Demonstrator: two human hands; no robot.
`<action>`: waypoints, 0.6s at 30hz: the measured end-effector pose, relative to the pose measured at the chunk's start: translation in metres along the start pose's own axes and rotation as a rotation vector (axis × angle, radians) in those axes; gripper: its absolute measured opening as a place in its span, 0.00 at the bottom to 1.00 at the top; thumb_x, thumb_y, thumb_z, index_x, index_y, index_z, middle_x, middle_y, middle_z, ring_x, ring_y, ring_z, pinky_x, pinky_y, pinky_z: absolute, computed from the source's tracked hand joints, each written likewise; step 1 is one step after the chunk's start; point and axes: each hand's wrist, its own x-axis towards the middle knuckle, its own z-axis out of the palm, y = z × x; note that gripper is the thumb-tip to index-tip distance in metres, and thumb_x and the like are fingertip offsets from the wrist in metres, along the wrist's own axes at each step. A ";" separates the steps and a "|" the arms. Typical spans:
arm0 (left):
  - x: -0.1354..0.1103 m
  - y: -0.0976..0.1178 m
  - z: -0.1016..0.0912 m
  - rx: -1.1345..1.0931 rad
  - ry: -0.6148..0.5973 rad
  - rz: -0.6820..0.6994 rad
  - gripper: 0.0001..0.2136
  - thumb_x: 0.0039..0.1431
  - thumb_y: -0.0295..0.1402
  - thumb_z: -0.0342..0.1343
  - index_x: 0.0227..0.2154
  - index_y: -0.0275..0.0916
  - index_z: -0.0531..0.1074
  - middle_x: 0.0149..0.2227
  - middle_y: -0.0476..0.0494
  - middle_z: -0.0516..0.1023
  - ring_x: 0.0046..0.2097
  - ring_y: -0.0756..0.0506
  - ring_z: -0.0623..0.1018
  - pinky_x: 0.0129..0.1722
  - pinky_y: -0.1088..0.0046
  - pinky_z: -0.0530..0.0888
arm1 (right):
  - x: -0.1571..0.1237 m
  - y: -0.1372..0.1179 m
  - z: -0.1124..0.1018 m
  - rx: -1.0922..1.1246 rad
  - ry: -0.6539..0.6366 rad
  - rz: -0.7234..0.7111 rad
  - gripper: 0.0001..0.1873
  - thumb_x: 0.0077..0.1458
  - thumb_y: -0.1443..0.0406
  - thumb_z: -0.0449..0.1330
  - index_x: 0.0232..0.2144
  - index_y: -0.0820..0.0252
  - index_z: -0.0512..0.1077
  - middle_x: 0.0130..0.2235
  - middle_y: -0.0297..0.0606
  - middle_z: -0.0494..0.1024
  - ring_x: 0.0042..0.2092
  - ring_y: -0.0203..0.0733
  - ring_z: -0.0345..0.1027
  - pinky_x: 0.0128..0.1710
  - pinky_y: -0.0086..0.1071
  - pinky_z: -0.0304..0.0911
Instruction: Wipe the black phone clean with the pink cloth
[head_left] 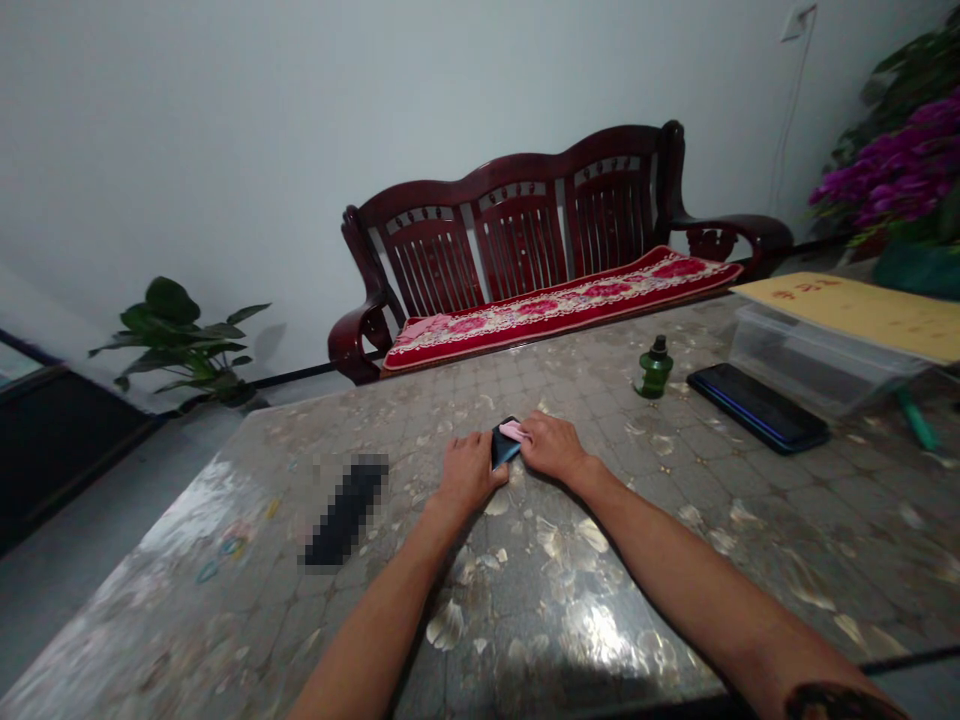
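"Steadying the small dark device is the left hand, closed along one edge; where is that, from the green bottle?"

"Left of the green bottle and nearer the person; I cannot tell whether the device rests on the table or sits just above it; the right hand pinches a pink cloth against its face."

"What could go wrong?"

"The left hold seems to cover one side only; a hard push from the right hand could twist the device loose; the table looks glossy, so a dropped device could skid."

"And the pink cloth?"

"Little of it shows; if it slips, bare fingertips could smear the face; grit trapped beneath could scratch it."

"Anything farther off?"

"The green bottle stands upright, well apart from the right hand; a wide swing could tip it; the phone lies just right of it, and any leak could reach that."
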 end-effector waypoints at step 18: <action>-0.004 -0.003 0.005 -0.042 0.030 0.001 0.26 0.61 0.40 0.56 0.61 0.40 0.64 0.50 0.36 0.78 0.50 0.36 0.78 0.51 0.62 0.69 | -0.002 0.001 0.001 0.015 0.017 0.006 0.17 0.63 0.65 0.50 0.45 0.54 0.77 0.46 0.42 0.78 0.49 0.44 0.71 0.45 0.31 0.63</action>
